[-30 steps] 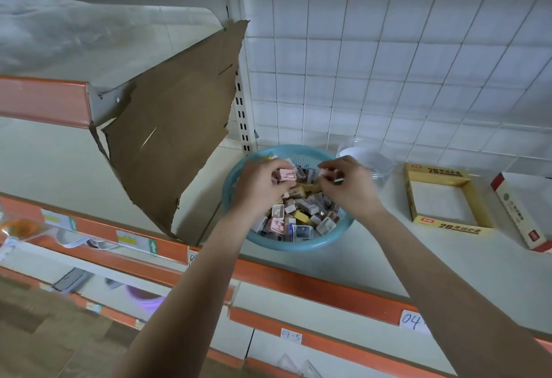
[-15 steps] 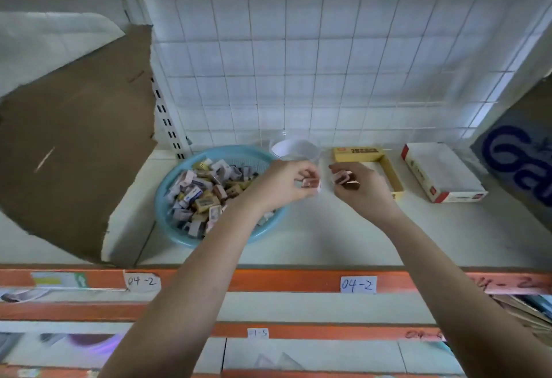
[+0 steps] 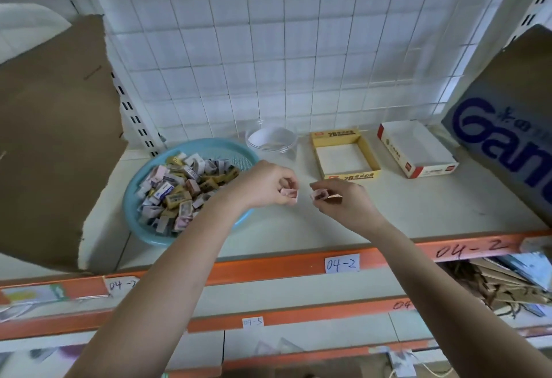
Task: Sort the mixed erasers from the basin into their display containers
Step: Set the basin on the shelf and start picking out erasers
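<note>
Pink erasers (image 3: 289, 193): I am pinching one in my curled left hand (image 3: 265, 185), another in my right hand (image 3: 343, 201); the yellow box (image 3: 352, 175) is lying just beyond my right, the basin (image 3: 230, 153) left of both.

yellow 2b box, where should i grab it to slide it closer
Probably pinch its near wall from above, thumb inside, fingers outside: the yellow box lies flat, open-topped and empty, with low thin walls, that one facing the person. The left hand and right hand hold erasers now.
</note>
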The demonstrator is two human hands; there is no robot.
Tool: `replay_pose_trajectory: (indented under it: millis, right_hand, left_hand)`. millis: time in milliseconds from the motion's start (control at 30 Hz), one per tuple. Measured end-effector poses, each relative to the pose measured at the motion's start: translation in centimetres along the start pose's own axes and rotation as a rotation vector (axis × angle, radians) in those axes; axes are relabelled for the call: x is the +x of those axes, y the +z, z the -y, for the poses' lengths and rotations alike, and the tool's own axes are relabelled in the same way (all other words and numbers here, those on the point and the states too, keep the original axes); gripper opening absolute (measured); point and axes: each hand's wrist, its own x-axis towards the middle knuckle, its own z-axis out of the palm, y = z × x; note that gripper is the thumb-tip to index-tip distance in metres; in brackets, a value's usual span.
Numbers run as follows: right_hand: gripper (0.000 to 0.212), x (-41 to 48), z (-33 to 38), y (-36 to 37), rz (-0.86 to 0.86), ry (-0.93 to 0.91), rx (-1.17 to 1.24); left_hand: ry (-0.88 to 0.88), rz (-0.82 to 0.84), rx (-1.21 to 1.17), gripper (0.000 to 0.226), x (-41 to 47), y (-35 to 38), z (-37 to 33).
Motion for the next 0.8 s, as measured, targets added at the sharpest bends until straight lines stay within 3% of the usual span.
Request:
replay_pose_trajectory:
  millis: [200,433,633,733,800]
  right_hand:
    - [0.027,-0.7,-0.7,0.1,0.04,-0.031,-0.006]
    - [0.033,-0.1,-0.7,0.9,0.083,-0.043,-0.049]
    - [0.034,0.4,-1.2,0.4,0.118,-0.06,-0.081]
    - [0.033,0.7,-1.1,0.0,0.103,-0.053,-0.073]
    - [0.033,1.0,-0.7,0.0,0.087,-0.074,-0.042]
  left_hand:
    - [0.017,0.065,0.308,0.022,-0.1,0.2,0.6]
    - [0.026,0.067,0.404,0.037,0.2,0.4,0.7]
    - [0.038,0.099,0.21,0.051,0.2,0.0,1.1]
    - [0.011,0.025,-0.102,0.049,-0.8,-0.5,1.2]
    - [0.021,-0.071,-0.161,0.045,-1.8,-1.2,1.5]
